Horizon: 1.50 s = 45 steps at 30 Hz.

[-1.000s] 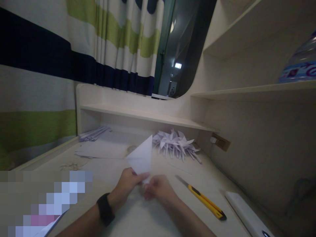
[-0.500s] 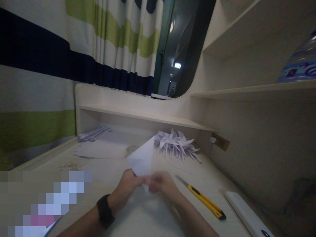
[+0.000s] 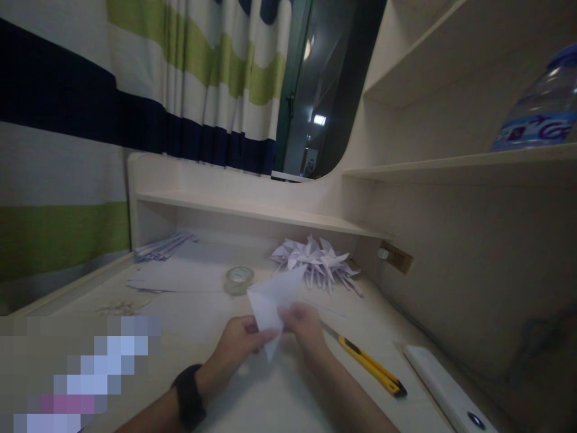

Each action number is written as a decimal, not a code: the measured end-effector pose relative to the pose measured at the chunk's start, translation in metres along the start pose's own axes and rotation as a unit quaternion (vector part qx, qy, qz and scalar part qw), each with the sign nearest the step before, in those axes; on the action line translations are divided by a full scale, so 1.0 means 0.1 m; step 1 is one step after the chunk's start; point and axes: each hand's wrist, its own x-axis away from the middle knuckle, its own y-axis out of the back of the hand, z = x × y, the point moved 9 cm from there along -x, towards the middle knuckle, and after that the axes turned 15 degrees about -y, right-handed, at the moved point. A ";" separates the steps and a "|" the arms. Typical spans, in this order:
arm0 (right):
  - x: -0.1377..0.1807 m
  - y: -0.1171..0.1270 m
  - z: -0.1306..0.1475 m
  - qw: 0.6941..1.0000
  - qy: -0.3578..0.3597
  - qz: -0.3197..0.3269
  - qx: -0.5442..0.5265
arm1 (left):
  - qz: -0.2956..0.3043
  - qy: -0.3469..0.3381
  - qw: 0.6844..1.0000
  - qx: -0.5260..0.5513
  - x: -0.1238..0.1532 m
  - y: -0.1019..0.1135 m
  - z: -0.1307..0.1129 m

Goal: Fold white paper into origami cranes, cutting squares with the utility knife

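Both hands hold a folded white paper piece (image 3: pixel 273 300) just above the pale desk (image 3: pixel 252 391). My left hand (image 3: pixel 238 346), with a black band on its wrist, pinches the paper's lower left part. My right hand (image 3: pixel 304 325) pinches its right edge, fingers closed. The paper stands up as a triangle with a point hanging below the fingers.
A yellow utility knife (image 3: pixel 367 367) lies right of the hands. A tape roll (image 3: pixel 238 279), a pile of folded paper pinwheels (image 3: pixel 315 264) and flat sheets (image 3: pixel 175 276) lie farther back. A white flat object (image 3: pixel 446 391) rests at the right; a water bottle (image 3: pixel 536 114) stands on the shelf.
The paper has turned and tilted to the right in my hands, uncovering the tape roll behind it. The right hand has moved up along the paper's edge.
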 end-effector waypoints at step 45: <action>0.10 -0.37 -0.21 0.988 -0.076 0.127 0.037 | -0.022 0.000 1.000 0.013 -0.02 0.16 -0.10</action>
